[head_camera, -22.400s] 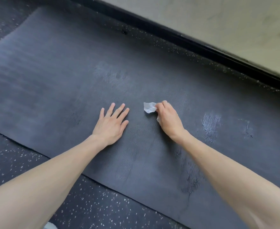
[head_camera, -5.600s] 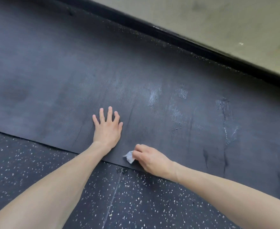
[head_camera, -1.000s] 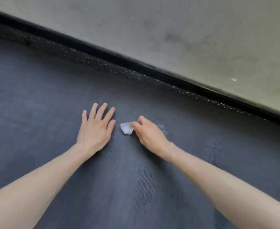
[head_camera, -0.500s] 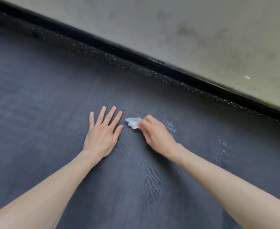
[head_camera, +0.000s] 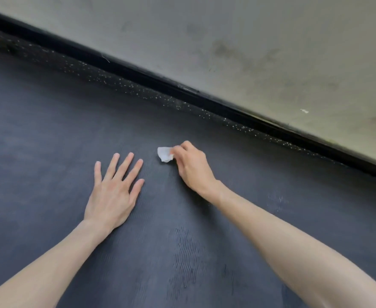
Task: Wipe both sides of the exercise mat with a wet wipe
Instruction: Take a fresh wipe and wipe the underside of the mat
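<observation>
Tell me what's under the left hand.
The left hand lies flat, fingers spread, on the dark exercise mat. The patch of mat beneath the palm is covered, so its state cannot be seen. The wet wipe is in the right hand.

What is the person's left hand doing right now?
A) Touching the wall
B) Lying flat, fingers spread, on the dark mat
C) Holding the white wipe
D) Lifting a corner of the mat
B: the left hand lies palm down with fingers spread on the mat, holding nothing, while the right hand pinches the wipe beside it.
</observation>
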Motion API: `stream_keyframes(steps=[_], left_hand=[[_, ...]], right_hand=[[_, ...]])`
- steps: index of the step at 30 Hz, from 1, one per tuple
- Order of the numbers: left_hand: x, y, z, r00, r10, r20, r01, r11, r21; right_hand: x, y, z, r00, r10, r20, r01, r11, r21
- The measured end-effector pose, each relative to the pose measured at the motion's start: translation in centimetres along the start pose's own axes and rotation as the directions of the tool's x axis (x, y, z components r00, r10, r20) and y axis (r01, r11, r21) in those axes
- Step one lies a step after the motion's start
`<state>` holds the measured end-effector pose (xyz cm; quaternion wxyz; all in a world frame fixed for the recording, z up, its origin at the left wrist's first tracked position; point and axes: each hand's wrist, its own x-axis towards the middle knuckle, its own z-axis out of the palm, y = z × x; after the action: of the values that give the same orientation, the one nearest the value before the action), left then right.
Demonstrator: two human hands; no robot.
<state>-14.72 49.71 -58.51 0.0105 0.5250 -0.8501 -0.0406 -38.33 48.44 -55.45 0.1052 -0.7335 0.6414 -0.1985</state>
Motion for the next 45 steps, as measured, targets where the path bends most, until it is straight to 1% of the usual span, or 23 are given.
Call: stream_keyframes(steps=[3,5,6,8,10,13,14,16,18,20,22,24,25,26,27,29,30,32,34,36,39,42,45], left_hand=[[0.0,0.0,-0.1,1.000,-0.007,0.004,0.007,1.000,-0.009],[0.0,0.2,-0.1,1.000,-0.013,0.009,0.013,1.000,-0.007],[0.0,0.1,-0.1,1.000,-0.015,0.015,0.015,1.000,-0.006],[0.0,0.0,-0.1,0.999,-0.022,0.028,0.022,1.000,-0.008],[0.0,0.0,-0.2,0.999,-0.027,0.032,0.027,1.000,-0.011],[0.0,0.1,-0.5,0.998,-0.039,0.054,0.039,0.999,-0.006],[0.0,0.1,-0.5,0.997,-0.041,0.062,0.041,0.999,-0.003],[0.0,0.1,-0.4,0.997,-0.044,0.070,0.045,0.999,-0.003],[0.0,0.1,-0.5,0.996,-0.048,0.070,0.049,0.999,-0.012],[0.0,0.1,-0.5,0.996,-0.038,0.076,0.039,0.999,-0.016],[-0.1,0.0,-0.3,0.996,-0.036,0.087,0.037,0.999,-0.005],[0.0,-0.1,-0.3,0.994,-0.041,0.099,0.043,0.999,-0.020],[0.1,-0.2,-0.4,0.993,-0.046,0.111,0.050,0.998,-0.033],[0.4,-0.2,-0.6,0.990,-0.049,0.134,0.055,0.998,-0.040],[0.5,0.0,-0.8,0.985,-0.052,0.162,0.061,0.997,-0.047],[-0.1,0.5,-1.4,0.980,-0.071,0.187,0.091,0.991,-0.100],[-0.9,0.7,-1.6,0.980,-0.089,0.178,0.116,0.983,-0.144],[-3.3,0.9,-1.3,0.984,-0.098,0.148,0.124,0.976,-0.180],[-5.1,0.7,-0.7,0.986,-0.081,0.143,0.097,0.990,-0.107],[-5.2,0.7,-0.4,0.986,-0.095,0.138,0.103,0.994,-0.048],[-5.0,1.0,-0.7,0.984,-0.102,0.148,0.108,0.994,-0.032],[-5.0,1.0,-0.9,0.985,-0.098,0.144,0.106,0.993,-0.047],[-4.9,1.1,-1.3,0.979,-0.102,0.178,0.114,0.992,-0.061]], right_hand=[[-2.6,-1.3,0.3,0.986,-0.129,0.105,0.129,0.992,0.008],[-2.4,-0.9,0.3,0.982,-0.148,0.116,0.152,0.988,-0.031],[-1.6,-0.4,0.3,0.986,-0.136,0.095,0.141,0.989,-0.054],[0.7,0.9,-0.2,0.998,-0.061,0.036,0.064,0.994,-0.092],[2.9,3.2,-1.2,0.998,0.059,-0.030,-0.062,0.990,-0.125],[4.7,6.1,-2.6,0.968,0.234,-0.088,-0.244,0.960,-0.136],[4.3,5.8,-2.7,0.964,0.249,-0.093,-0.258,0.959,-0.116],[1.8,3.5,-2.0,0.984,0.167,-0.068,-0.171,0.983,-0.067],[-2.6,-0.2,-0.7,0.999,-0.023,0.034,0.023,1.000,0.001],[-6.8,-3.5,0.2,0.967,-0.202,0.155,0.188,0.977,0.100],[-8.1,-4.8,0.6,0.941,-0.274,0.199,0.250,0.959,0.136],[-6.8,-3.8,0.5,0.940,-0.283,0.191,0.270,0.959,0.091],[-5.6,-2.7,0.3,0.954,-0.253,0.164,0.248,0.967,0.050],[-4.3,-1.4,-0.3,0.976,-0.187,0.113,0.188,0.982,-0.005],[-3.0,0.4,-1.0,0.995,-0.088,0.052,0.091,0.994,-0.054],[-1.2,4.0,-2.7,0.993,0.108,-0.043,-0.112,0.989,-0.097],[-0.8,5.1,-3.3,0.983,0.169,-0.067,-0.175,0.980,-0.097],[-0.7,5.6,-3.6,0.971,0.227,-0.081,-0.234,0.967,-0.097],[-1.6,4.2,-3.1,0.967,0.235,-0.102,-0.243,0.967,-0.078],[-3.1,2.2,-2.3,0.979,0.186,-0.078,-0.191,0.979,-0.064],[-6.9,-2.1,-1.3,0.999,-0.013,0.039,0.012,1.000,0.018],[-10.2,-5.5,-0.2,0.972,-0.170,0.161,0.162,0.985,0.060],[-9.6,-4.0,0.0,0.956,-0.211,0.202,0.210,0.977,0.028]])
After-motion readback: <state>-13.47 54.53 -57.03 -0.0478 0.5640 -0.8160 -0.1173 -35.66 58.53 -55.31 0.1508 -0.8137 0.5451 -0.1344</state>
